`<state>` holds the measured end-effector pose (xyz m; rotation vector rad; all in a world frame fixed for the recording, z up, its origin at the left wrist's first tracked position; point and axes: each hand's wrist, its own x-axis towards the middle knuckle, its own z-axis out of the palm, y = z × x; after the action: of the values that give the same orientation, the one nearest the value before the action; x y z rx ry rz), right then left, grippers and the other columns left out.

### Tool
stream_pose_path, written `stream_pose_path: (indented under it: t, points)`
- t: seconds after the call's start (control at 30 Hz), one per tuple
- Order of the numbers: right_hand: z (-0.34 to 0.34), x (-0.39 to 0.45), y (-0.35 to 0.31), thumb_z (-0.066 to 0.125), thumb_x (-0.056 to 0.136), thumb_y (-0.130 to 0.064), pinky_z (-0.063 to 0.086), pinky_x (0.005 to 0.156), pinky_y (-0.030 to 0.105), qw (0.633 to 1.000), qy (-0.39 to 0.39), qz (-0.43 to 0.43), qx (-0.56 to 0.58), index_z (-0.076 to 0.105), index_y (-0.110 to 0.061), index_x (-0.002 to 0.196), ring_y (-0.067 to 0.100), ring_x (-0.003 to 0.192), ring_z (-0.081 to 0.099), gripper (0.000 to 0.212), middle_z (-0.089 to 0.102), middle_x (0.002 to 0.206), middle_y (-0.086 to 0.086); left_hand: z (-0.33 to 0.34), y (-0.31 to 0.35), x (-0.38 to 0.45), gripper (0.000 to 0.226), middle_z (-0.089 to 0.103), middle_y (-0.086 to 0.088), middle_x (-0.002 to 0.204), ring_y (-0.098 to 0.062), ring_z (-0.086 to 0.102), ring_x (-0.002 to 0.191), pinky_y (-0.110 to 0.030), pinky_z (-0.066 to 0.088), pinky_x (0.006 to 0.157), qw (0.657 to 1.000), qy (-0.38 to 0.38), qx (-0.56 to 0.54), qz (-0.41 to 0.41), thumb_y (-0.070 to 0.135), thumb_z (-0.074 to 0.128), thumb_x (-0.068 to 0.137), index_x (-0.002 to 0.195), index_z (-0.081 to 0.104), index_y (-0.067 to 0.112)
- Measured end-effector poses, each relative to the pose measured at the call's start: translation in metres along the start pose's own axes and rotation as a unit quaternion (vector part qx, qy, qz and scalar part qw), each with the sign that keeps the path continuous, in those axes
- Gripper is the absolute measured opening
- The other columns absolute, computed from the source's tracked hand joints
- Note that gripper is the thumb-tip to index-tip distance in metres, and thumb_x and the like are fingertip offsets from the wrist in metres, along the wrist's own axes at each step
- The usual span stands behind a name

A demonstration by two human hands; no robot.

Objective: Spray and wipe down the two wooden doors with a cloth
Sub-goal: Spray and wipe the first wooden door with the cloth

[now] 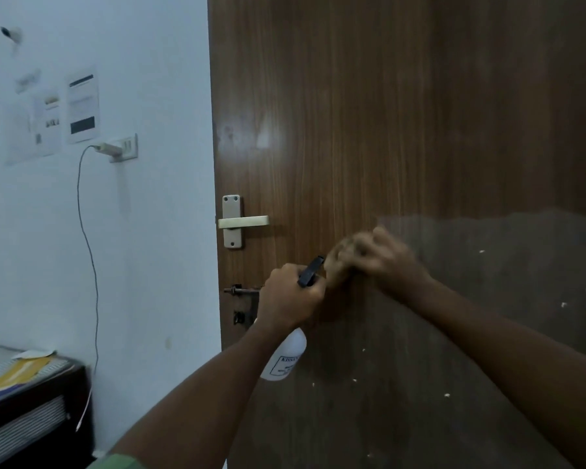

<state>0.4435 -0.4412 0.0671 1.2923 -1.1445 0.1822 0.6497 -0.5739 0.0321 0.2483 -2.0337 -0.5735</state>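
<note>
Left hand (290, 296) gripping spray bottle (285, 357) by its black head. Right hand (379, 257) blurred, clutching brownish cloth (339, 262) against wooden door (352, 130).

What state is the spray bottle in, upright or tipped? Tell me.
Roughly upright. The left hand grips the spray bottle at its neck, black nozzle on top, white body hanging below.

A pale wall beside dark furniture, dimly lit

A pale bluish wall (149, 248) is seen on the left, on which printed sheets (82, 106) are stuck and a socket plate (126, 147) is fitted; a thin cable (88, 252) is hung down from its plug. A dark cabinet (31, 411) is placed at lower left, and papers (17, 374) are laid on top.
</note>
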Motion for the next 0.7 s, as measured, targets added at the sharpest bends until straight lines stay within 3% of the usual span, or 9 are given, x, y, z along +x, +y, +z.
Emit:
stream_pose_path:
  t: [0.07, 0.13, 0.2, 0.27, 0.33, 0.43, 0.53, 0.6, 0.7]
  points:
    - [-0.002, 0.021, 0.010, 0.051, 0.098, -0.009, 0.055, 0.064, 0.040, 0.979, 0.053, 0.196, -0.003, 0.071, -0.019, 0.123, 0.030, 0.094, 0.048, 0.032, 0.052, 0.116, 0.009, 0.007, 0.003, -0.006, 0.038, 0.042, 0.010, 0.045, -0.009, 0.034, 0.039, -0.030, 0.031, 0.048, 1.000, -0.006, 0.016, 0.006, 0.031, 0.061, 0.091, 0.056, 0.046, 0.022]
    - [0.001, 0.025, -0.007, 0.047, 0.100, -0.008, 0.054, 0.064, 0.040, 0.968, 0.053, 0.247, -0.008, 0.071, -0.017, 0.120, 0.030, 0.095, 0.047, 0.033, 0.054, 0.117, 0.010, 0.012, 0.002, -0.009, 0.043, 0.041, 0.011, 0.043, -0.009, 0.034, 0.038, -0.028, 0.029, 0.047, 1.000, 0.004, 0.019, 0.002, 0.027, 0.063, 0.092, 0.054, 0.043, 0.022]
    - [0.010, 0.005, -0.025, 0.041, 0.105, -0.011, 0.056, 0.069, 0.038, 0.994, 0.017, 0.108, -0.008, 0.071, -0.016, 0.118, 0.030, 0.098, 0.050, 0.033, 0.057, 0.121, 0.011, 0.015, 0.004, -0.011, 0.044, 0.042, 0.012, 0.043, -0.009, 0.035, 0.038, -0.028, 0.028, 0.047, 1.000, 0.013, 0.001, -0.010, 0.029, 0.064, 0.094, 0.055, 0.045, 0.022]
    - [0.010, -0.023, -0.029, 0.059, 0.099, -0.013, 0.057, 0.074, 0.036, 0.990, -0.078, -0.116, -0.023, 0.071, -0.019, 0.118, 0.027, 0.100, 0.052, 0.023, 0.056, 0.124, 0.009, 0.016, 0.010, -0.014, 0.044, 0.045, 0.013, 0.043, -0.007, 0.037, 0.038, -0.026, 0.029, 0.047, 1.000, 0.000, -0.015, -0.008, 0.028, 0.065, 0.096, 0.056, 0.048, 0.023]
    - [-0.003, -0.031, -0.011, 0.065, 0.093, -0.011, 0.056, 0.071, 0.035, 0.979, -0.114, -0.170, -0.027, 0.069, -0.020, 0.121, 0.025, 0.095, 0.054, 0.029, 0.057, 0.121, 0.008, 0.015, 0.018, -0.010, 0.041, 0.044, 0.013, 0.043, -0.007, 0.036, 0.039, -0.025, 0.029, 0.047, 0.999, -0.027, -0.018, 0.002, 0.035, 0.063, 0.090, 0.054, 0.047, 0.023]
    - [-0.020, -0.008, 0.018, 0.064, 0.090, -0.009, 0.051, 0.063, 0.034, 0.997, -0.040, 0.033, -0.061, 0.068, -0.021, 0.123, 0.028, 0.091, 0.056, 0.035, 0.061, 0.119, 0.009, 0.014, 0.027, 0.000, 0.038, 0.045, 0.010, 0.047, -0.008, 0.036, 0.040, -0.028, 0.032, 0.048, 0.999, -0.045, -0.020, 0.007, 0.049, 0.055, 0.082, 0.057, 0.051, 0.021]
    - [-0.023, 0.013, -0.001, 0.066, 0.092, -0.014, 0.053, 0.059, 0.033, 0.960, -0.013, 0.276, -0.054, 0.065, -0.022, 0.130, 0.029, 0.094, 0.054, 0.038, 0.054, 0.123, 0.008, 0.019, 0.018, 0.010, 0.039, 0.051, 0.001, 0.053, -0.014, 0.043, 0.045, -0.037, 0.040, 0.052, 0.998, -0.054, -0.032, 0.007, 0.047, 0.054, 0.081, 0.065, 0.059, 0.011]
    - [-0.016, 0.010, -0.024, 0.059, 0.095, -0.020, 0.057, 0.061, 0.034, 0.960, -0.033, 0.275, -0.045, 0.058, -0.016, 0.138, 0.029, 0.099, 0.053, 0.043, 0.053, 0.128, 0.011, 0.022, 0.012, 0.014, 0.046, 0.061, -0.011, 0.060, -0.025, 0.055, 0.050, -0.048, 0.050, 0.054, 0.996, -0.058, -0.062, 0.005, 0.052, 0.054, 0.079, 0.072, 0.063, 0.007]
    - [-0.017, -0.008, -0.038, 0.043, 0.090, -0.021, 0.058, 0.062, 0.033, 0.982, -0.121, 0.141, -0.028, 0.047, -0.006, 0.148, 0.031, 0.102, 0.049, 0.059, 0.050, 0.135, 0.018, 0.019, 0.012, 0.026, 0.052, 0.071, -0.015, 0.071, -0.040, 0.067, 0.063, -0.056, 0.057, 0.061, 0.992, -0.081, -0.097, 0.006, 0.060, 0.053, 0.076, 0.078, 0.069, 0.010]
